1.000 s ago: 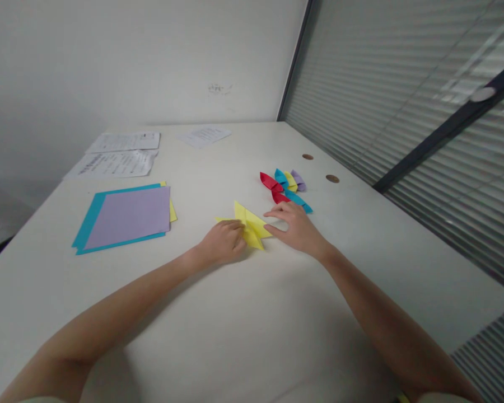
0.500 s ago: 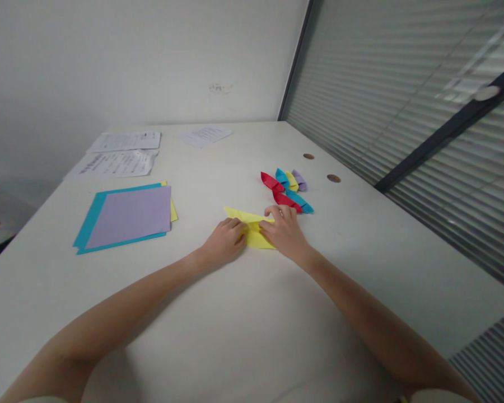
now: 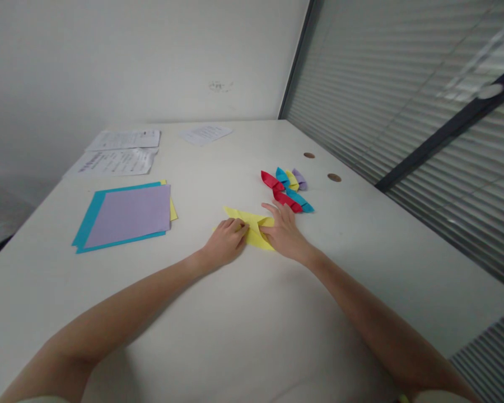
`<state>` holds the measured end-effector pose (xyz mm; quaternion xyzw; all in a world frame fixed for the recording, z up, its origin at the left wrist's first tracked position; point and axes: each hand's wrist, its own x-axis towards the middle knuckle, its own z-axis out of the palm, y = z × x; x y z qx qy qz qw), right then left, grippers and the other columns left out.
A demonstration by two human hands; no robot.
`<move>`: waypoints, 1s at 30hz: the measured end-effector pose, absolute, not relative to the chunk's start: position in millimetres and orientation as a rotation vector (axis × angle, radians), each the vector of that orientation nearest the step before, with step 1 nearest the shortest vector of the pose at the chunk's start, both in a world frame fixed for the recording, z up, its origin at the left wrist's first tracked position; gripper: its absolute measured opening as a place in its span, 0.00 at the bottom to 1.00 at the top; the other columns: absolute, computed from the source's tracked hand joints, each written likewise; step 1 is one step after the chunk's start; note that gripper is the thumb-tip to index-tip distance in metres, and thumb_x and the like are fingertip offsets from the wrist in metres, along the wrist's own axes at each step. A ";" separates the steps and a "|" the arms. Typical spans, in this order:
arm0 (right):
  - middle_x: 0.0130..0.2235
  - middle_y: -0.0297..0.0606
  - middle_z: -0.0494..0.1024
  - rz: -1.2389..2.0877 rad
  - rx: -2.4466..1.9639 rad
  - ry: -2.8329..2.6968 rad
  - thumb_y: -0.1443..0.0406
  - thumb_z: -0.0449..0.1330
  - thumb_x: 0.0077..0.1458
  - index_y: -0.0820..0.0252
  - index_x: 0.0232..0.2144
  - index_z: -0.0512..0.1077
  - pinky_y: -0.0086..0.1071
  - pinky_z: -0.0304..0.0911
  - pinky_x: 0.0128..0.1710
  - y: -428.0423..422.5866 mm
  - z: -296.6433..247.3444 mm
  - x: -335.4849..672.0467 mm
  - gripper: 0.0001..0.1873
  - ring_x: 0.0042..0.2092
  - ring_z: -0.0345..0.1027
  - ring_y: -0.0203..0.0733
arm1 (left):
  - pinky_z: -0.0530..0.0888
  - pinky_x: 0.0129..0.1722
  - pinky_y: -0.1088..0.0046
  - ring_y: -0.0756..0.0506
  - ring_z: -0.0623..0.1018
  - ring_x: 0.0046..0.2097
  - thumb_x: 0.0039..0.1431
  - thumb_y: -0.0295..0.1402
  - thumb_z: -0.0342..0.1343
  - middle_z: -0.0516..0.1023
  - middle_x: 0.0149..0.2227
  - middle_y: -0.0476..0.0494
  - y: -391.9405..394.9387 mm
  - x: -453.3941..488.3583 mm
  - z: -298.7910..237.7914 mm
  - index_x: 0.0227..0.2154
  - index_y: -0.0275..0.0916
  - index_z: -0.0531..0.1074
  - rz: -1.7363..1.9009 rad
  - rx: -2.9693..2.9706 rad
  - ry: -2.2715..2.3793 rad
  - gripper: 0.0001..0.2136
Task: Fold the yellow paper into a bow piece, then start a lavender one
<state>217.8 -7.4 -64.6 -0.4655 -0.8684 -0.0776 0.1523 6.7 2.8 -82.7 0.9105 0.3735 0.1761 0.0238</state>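
A partly folded sheet of yellow paper point(image 3: 256, 238) lies on the table in front of me, one corner pointing to the far left. On its left part, my left hand point(image 3: 227, 240) is closed, with thumb and fingers pinching the paper near the middle crease. From the right side, my right hand point(image 3: 288, 232) reaches over it with fingers apart. One digit is tucked beneath a raised yellow flap, while another stretches out above the paper. The right fingertips partly cover the sheet's right end.
Just beyond my right hand lie several folded paper pieces, among them a red piece point(image 3: 286, 201) and a purple piece point(image 3: 299, 179). At left is a stack of coloured sheets, purple paper point(image 3: 130, 215) on top. Printed pages point(image 3: 113, 162) lie farther back. Window blinds point(image 3: 386, 101) border the right side.
My right hand's upper finger has straightened and lifted away from the paper. The flap around the tucked digit stands more open. My left hand stays in about the same place.
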 end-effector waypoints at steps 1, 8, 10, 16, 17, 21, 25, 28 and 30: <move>0.63 0.43 0.57 -0.204 -1.348 -2.471 0.70 0.56 0.58 0.52 0.34 0.81 0.60 0.43 0.62 -6.9 -65.4 218.6 0.14 0.66 0.41 0.60 | 0.72 0.47 0.58 0.40 0.73 0.47 0.65 0.30 0.46 0.73 0.44 0.36 3.0 6.8 -83.2 0.49 0.36 0.71 0.543 2.819 1.158 0.14; 0.62 0.41 0.55 -0.057 -1.313 -2.509 0.70 0.54 0.59 0.46 0.38 0.80 0.60 0.43 0.61 -8.4 -71.0 223.0 0.17 0.66 0.39 0.60 | 0.71 0.52 0.58 0.40 0.74 0.50 0.62 0.26 0.46 0.74 0.47 0.34 9.1 2.7 -89.8 0.48 0.36 0.72 0.604 2.820 1.103 0.15; 0.61 0.42 0.58 -0.050 -1.298 -2.521 0.66 0.55 0.60 0.45 0.42 0.79 0.60 0.43 0.61 -11.3 -70.9 220.3 0.14 0.65 0.41 0.60 | 0.70 0.55 0.59 0.41 0.74 0.52 0.64 0.27 0.44 0.74 0.48 0.35 10.6 1.6 -88.3 0.46 0.36 0.73 0.640 2.781 1.077 0.14; 0.51 0.41 0.72 -0.009 -1.329 -2.490 0.63 0.57 0.60 0.50 0.40 0.78 0.49 0.52 0.54 -17.7 -66.0 207.0 0.10 0.54 0.56 0.53 | 0.56 0.64 0.45 0.38 0.69 0.59 0.63 0.46 0.49 0.76 0.51 0.37 3.5 6.0 -79.4 0.49 0.40 0.70 0.667 2.609 1.243 0.18; 0.50 0.40 0.73 -0.007 -1.348 -2.479 0.63 0.58 0.59 0.51 0.40 0.77 0.47 0.52 0.53 -18.1 -64.7 205.0 0.09 0.53 0.58 0.52 | 0.53 0.64 0.44 0.38 0.69 0.60 0.62 0.47 0.50 0.75 0.52 0.37 1.7 7.1 -78.9 0.50 0.40 0.70 0.646 2.590 1.249 0.19; 0.39 0.39 0.77 -0.067 -1.481 -2.375 0.63 0.60 0.58 0.57 0.35 0.73 0.42 0.51 0.49 -18.2 -58.5 199.1 0.04 0.45 0.65 0.47 | 0.49 0.65 0.43 0.38 0.67 0.61 0.61 0.44 0.50 0.73 0.56 0.36 -4.6 10.6 -77.6 0.54 0.39 0.68 0.535 2.554 1.255 0.22; 0.34 0.36 0.79 -0.077 -1.629 -2.245 0.64 0.60 0.58 0.58 0.41 0.68 0.37 0.50 0.44 -18.3 -55.6 195.6 0.09 0.38 0.70 0.43 | 0.47 0.66 0.44 0.36 0.64 0.64 0.56 0.41 0.53 0.70 0.58 0.36 -8.3 11.9 -72.8 0.57 0.37 0.65 0.476 2.544 1.250 0.26; 0.33 0.36 0.79 -0.078 -1.697 -2.256 0.63 0.59 0.58 0.58 0.41 0.69 0.35 0.49 0.40 -19.9 -56.7 192.4 0.08 0.36 0.71 0.42 | 0.44 0.66 0.44 0.36 0.60 0.66 0.54 0.36 0.53 0.69 0.60 0.37 -8.0 11.4 -68.6 0.58 0.37 0.63 0.423 2.509 1.228 0.27; 0.32 0.37 0.80 -0.107 -1.722 -2.293 0.63 0.58 0.59 0.58 0.36 0.70 0.36 0.48 0.39 -21.8 -58.3 189.3 0.05 0.35 0.71 0.43 | 0.44 0.66 0.44 0.37 0.60 0.66 0.53 0.33 0.52 0.69 0.60 0.38 -6.1 10.9 -67.3 0.58 0.38 0.63 0.392 2.467 1.242 0.27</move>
